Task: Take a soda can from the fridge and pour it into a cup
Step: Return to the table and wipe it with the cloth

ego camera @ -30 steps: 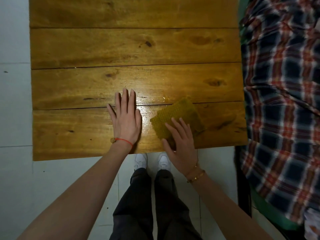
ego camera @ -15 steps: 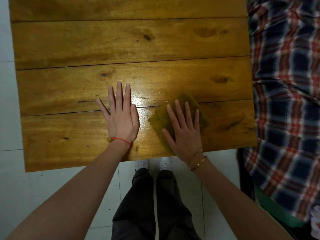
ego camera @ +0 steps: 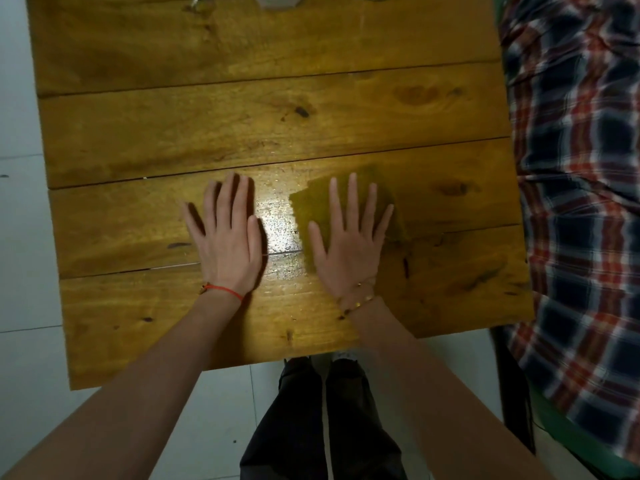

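A honey-brown plank table (ego camera: pixel 242 126) with dark knots is noted, and an olive-yellow cloth (ego camera: pixel 311 206) with a fine woven texture is seen on it. A red cord (ego camera: pixel 225 290) is worn at the left wrist and gold bracelets (ego camera: pixel 360 301) at the right. At three o'clock, fabric (ego camera: pixel 575 174) checked in navy, red and white is recorded; pale floor tiles (ego camera: pixel 20 237) are seen at nine, black trousers (ego camera: pixel 322 427) at six.

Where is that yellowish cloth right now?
In the head view, the cloth lies flat on the wooden table, right of centre, under the flat right hand, beside the left hand.
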A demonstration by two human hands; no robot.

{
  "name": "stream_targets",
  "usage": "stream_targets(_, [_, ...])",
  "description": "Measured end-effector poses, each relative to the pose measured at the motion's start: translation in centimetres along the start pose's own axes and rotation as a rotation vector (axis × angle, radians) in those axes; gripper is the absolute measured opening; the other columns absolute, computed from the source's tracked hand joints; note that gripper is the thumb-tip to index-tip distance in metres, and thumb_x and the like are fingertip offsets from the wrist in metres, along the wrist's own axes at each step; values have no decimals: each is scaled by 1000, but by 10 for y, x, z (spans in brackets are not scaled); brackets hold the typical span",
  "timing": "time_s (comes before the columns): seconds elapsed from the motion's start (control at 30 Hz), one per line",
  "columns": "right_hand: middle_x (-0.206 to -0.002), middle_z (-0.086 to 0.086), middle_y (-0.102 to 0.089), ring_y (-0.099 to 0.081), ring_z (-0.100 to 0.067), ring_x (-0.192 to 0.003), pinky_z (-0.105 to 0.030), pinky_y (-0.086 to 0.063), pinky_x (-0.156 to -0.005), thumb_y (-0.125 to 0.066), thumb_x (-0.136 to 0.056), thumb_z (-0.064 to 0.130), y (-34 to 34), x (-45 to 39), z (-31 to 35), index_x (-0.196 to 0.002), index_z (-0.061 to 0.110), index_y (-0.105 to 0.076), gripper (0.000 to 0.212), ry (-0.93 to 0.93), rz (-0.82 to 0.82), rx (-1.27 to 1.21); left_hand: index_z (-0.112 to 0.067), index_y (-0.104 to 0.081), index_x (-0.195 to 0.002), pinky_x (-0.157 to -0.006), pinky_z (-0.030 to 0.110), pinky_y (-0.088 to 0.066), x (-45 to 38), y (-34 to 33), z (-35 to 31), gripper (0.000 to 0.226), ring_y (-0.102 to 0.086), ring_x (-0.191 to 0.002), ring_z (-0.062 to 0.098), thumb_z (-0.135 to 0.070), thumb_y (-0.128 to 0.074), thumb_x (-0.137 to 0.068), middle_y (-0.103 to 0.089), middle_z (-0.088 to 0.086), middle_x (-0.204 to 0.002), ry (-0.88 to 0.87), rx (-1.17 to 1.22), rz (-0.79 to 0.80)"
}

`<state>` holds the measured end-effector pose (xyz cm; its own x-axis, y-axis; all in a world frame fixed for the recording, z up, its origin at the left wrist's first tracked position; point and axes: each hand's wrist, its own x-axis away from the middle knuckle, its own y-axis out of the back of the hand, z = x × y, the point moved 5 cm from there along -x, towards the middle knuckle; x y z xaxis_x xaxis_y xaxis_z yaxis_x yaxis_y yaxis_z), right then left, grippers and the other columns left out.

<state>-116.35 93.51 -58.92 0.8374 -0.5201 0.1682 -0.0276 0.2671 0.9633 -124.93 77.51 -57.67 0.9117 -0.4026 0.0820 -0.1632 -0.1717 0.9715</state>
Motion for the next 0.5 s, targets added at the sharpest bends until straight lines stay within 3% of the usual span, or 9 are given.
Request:
stream_targets(0.1, [-164, 1, -6, 2, -29, -151, -58, -2, -119, -29, -98, 57, -3, 5, 13, -155, 30, -13, 65, 213, 40, 9, -24, -10, -156, -117, 62, 5, -22, -1, 8, 55, -2, -152, 21, -31, -24, -103, -9, -2, -165, 24, -22, -2])
stream_targets(0.17, [-164, 2, -7, 0, -28, -151, -58, -6, -119, -28, -97, 58, 0, -2, 0, -154, 32, -14, 65, 262, 38, 51, -24, -9, -157, -116, 65, 6, -31, -3, 11, 56, 1, -152, 22, -30, -27, -104, -6, -2, -165, 56, -19, 9])
stream_targets(0.23, [-164, 1, -5, 0, -29, -151, -58, -4, -119, -27, -97, 58, 4, -25, -17, -154, 32, -12, 65, 179, 18, 69, -25, -8, -157, -115, 66, 4, -36, -6, 12, 57, 2, -152, 22, -29, -27, -103, -6, -2, -165, 73, -23, 21])
stream_targets(0.37, [-163, -3, -9, -4, -34, -150, -61, -5, -117, -27, -97, 56, 13, -79, -13, -155, 28, -14, 65, -166, -96, 3, -26, -8, -156, -117, 64, 0, -38, -7, 14, 60, 1, -152, 22, -29, -28, -101, -6, -3, -165, 88, -16, 36])
stream_targets(0.43, [-163, -4, -11, -6, -35, -150, -61, -6, -117, -27, -97, 56, 11, -85, 13, -154, 28, -16, 65, -112, -94, 28, -26, -8, -156, -117, 64, -1, -39, -6, 14, 60, 1, -152, 22, -29, -27, -100, -6, -4, -165, 91, -19, 44])
stream_targets(0.5, [-163, -2, -9, -4, -34, -150, -60, -6, -118, -25, -97, 58, 6, -77, 33, -154, 30, -14, 65, 79, -37, 80, -26, -7, -156, -117, 64, -2, -39, -5, 13, 61, 1, -152, 22, -29, -27, -99, -5, -4, -165, 88, -20, 52])
